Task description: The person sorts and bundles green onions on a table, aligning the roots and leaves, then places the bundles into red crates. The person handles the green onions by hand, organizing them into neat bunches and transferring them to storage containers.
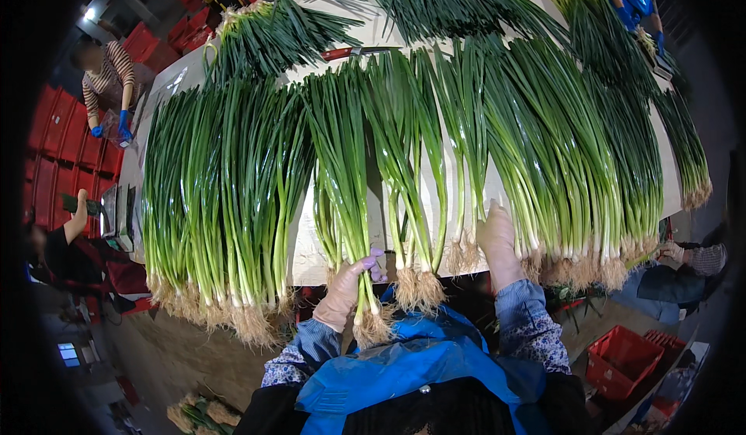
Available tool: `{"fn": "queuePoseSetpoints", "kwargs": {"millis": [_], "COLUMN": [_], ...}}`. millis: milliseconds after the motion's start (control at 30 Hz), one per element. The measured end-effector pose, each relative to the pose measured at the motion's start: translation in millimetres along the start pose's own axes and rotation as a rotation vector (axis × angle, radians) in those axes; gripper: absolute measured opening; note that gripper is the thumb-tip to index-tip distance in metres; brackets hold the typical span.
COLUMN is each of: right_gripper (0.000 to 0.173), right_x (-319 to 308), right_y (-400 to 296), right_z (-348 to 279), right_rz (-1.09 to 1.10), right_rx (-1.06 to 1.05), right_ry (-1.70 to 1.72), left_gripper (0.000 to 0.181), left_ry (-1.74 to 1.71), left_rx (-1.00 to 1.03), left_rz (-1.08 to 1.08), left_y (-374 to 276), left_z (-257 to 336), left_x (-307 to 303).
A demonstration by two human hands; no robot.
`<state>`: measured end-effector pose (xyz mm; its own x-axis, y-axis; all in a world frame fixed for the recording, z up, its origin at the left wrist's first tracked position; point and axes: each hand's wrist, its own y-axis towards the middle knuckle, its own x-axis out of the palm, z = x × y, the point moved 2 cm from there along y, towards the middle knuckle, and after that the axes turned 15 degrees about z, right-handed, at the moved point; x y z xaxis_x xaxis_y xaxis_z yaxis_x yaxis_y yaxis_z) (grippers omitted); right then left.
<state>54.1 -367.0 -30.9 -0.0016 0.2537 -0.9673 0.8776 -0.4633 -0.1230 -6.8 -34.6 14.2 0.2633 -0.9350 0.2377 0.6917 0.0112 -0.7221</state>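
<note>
My left hand (348,283), in a pale glove with lilac fingertips, is closed round the lower stalks of a small bunch of green onions (344,161). Their pale roots (373,325) hang past the table's front edge, and the leaves lie away from me on the table. My right hand (499,238), also gloved, rests against thin stalks (471,202) to the right; its fingers are partly hidden, so a grip cannot be made out. Between my hands lies another loose group of green onions (408,161), roots over the edge.
Thick rows of green onions lie left (221,202) and right (559,167) on the pale table (306,254). A red-handled knife (344,54) lies behind them. Co-workers stand around: one at left (108,79), another at far right (638,4). A red crate (623,359) sits on the floor.
</note>
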Motion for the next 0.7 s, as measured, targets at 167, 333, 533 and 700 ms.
{"fn": "queuePoseSetpoints", "kwargs": {"millis": [167, 333, 533, 700], "right_gripper": [0.047, 0.042, 0.042, 0.047], "right_x": [-13.6, -42.9, -42.0, -31.3], "right_y": [6.1, -29.9, -64.5, -33.6], "right_z": [7.0, -45.4, -77.0, -41.6], "right_rz": [0.013, -0.116, -0.122, 0.167], "right_rx": [0.05, -0.108, -0.339, -0.132], "right_ry": [0.427, 0.371, 0.281, 0.051], "left_gripper": [0.043, 0.044, 0.048, 0.049], "left_ry": [-0.007, -0.021, -0.001, 0.023], "left_rx": [-0.013, -0.014, 0.003, 0.011], "left_rz": [0.007, -0.028, -0.031, -0.031], "left_y": [3.2, 1.6, -2.8, -6.3], "left_z": [-1.1, 1.1, 5.7, 8.6], "left_x": [-5.4, -6.5, -3.7, -4.9]}}
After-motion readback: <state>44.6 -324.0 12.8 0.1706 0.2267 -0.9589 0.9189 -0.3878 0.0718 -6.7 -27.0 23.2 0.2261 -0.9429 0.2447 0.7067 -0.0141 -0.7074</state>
